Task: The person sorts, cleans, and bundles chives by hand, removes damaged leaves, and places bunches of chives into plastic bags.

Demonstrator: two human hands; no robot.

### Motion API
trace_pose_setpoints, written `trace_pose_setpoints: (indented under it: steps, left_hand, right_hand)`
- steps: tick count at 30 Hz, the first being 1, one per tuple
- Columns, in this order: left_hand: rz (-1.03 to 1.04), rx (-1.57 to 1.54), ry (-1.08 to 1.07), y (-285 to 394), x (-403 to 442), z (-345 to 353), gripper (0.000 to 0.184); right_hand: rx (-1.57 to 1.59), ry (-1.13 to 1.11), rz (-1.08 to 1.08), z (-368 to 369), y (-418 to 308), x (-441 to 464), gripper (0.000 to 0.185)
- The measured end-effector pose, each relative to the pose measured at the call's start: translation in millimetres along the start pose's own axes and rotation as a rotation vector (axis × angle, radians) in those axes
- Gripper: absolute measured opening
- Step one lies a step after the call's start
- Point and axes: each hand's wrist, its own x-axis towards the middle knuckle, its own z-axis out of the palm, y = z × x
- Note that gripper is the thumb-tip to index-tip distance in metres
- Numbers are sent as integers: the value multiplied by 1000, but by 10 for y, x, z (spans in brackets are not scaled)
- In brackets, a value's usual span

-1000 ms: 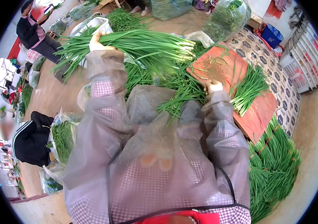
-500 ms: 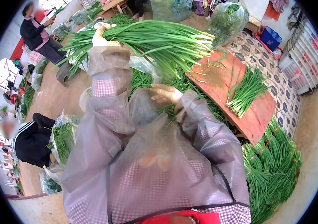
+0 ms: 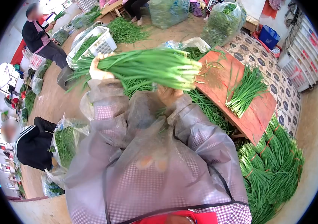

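A large bunch of long green stalks (image 3: 144, 66) is held out level in front of me, its pale ends to the right and blurred. My left hand (image 3: 100, 67) is wrapped round its leafy left part. Under the pale-end half is my right hand (image 3: 169, 94), partly covered by the bunch, its fingers hidden. A smaller bunch (image 3: 245, 91) lies on the reddish board (image 3: 218, 76) at the right. Loose stalks (image 3: 207, 108) lie beneath the held bunch and beside the board.
Tied bundles (image 3: 272, 171) are piled at the lower right. A white basket (image 3: 104, 43) stands ahead left, near a standing person (image 3: 41, 35). Another person (image 3: 33, 145) sits at the left by a bag of greens (image 3: 65, 143). A blue bucket (image 3: 269, 36) stands at the back right.
My right hand has moved left from the board's edge to beneath the bunch. The bunch in my left hand went up and right, then came down nearer to me.
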Motion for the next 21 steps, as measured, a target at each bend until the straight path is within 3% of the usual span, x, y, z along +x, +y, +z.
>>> trace_pose_setpoints:
  steps: [1, 2, 4, 5, 6, 8, 15, 16, 20, 21]
  left_hand:
    - [6, -1, 39, -5, -67, 20, 11]
    - [20, -41, -110, 45, 0, -124, 8]
    - [-68, -211, -136, 139, 3, -294, 7]
    - [-195, -286, -316, 171, 6, -374, 15]
    - [-198, -285, -311, 188, -9, -401, 15]
    - [-326, -429, -542, 198, -25, -445, 19]
    - [-200, -313, -804, 290, -118, -389, 17]
    - [-211, -338, -854, 300, -128, -366, 16]
    - [-108, -298, -801, 473, -110, -445, 22]
    - [-112, -282, -828, 519, -84, -464, 25]
  right_hand:
    - [-66, 40, -19, 21, -24, -31, 38]
    - [-134, 87, -38, 40, -40, -74, 37]
    - [-213, 141, -57, 65, -78, -139, 36]
    - [-245, 160, -63, 68, -93, -170, 36]
    - [-269, 167, -66, 74, -115, -193, 36]
    - [-324, 175, -74, 88, -160, -258, 35]
    - [-548, 265, -60, 615, -470, -476, 28]
    - [-436, 33, 50, 591, -596, -475, 24]
    - [-427, 190, -130, 637, -1006, -619, 23]
    - [-494, 164, -82, 621, -1147, -686, 24]
